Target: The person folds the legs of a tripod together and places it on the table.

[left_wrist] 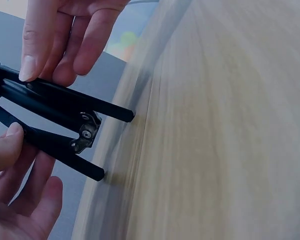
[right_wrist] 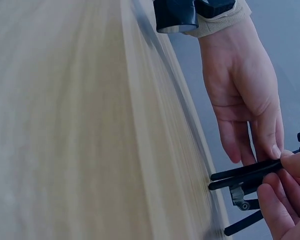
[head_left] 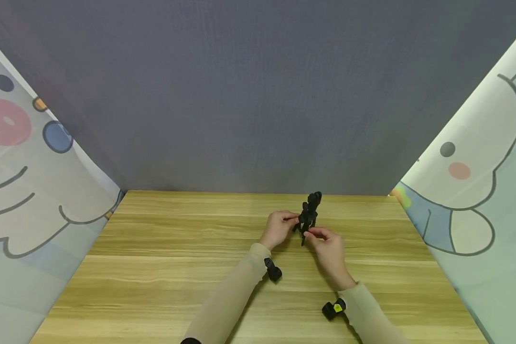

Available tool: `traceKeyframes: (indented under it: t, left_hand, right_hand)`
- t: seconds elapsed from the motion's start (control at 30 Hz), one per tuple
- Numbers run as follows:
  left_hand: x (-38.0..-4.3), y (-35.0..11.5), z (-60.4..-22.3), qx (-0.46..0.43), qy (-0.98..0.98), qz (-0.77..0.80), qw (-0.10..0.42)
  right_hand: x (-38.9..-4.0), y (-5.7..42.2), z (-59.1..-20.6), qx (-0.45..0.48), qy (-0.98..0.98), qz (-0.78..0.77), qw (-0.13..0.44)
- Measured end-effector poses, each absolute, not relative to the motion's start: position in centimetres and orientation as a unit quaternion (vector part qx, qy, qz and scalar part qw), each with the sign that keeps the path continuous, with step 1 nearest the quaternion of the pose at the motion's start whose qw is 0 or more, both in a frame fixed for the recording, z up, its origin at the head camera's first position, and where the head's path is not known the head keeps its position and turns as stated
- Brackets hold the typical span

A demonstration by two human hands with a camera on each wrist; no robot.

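A small black tripod (head_left: 308,217) stands over the far right part of the table, its legs partly spread toward the wood. My left hand (head_left: 277,227) pinches one leg from the left side. From the right and nearer side, my right hand (head_left: 330,251) pinches another leg. In the left wrist view, the tripod's legs (left_wrist: 85,165) point at the tabletop, with a metal-screwed hinge bracket (left_wrist: 87,132) between them. The right wrist view shows the fingers of both hands close together on the tripod (right_wrist: 245,177); its top is mostly cut off there.
The wooden table (head_left: 163,267) ends at a grey back panel (head_left: 258,95). Cartoon-printed sheets (head_left: 460,191) border both sides. Small black cameras are strapped to the left wrist (head_left: 273,270) and right wrist (head_left: 333,308).
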State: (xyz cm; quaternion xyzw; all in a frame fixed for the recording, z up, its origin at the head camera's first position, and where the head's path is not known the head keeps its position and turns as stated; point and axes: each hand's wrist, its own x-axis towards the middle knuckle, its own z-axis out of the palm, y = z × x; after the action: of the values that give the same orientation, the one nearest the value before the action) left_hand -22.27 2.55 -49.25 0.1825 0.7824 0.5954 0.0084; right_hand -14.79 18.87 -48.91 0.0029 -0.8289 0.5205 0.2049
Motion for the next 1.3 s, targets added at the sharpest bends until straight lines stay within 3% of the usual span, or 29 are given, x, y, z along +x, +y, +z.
traceKeyframes:
  t: [0.3,0.7,1.3]
  left_hand:
    - [-22.0,1.9,-49.3,0.171,0.775,0.608,0.012]
    - [-20.2,1.5,-48.7,0.158,0.780,0.606,0.008]
    - [-19.3,3.8,-49.7,0.156,0.829,0.534,-0.050]
  right_hand:
    - [-14.7,20.2,-48.7,-0.020,-0.801,0.579,0.150]
    - [-16.1,23.1,-48.8,0.003,-0.811,0.559,0.175]
    - [-17.0,22.5,-49.8,-0.015,-0.812,0.566,0.144]
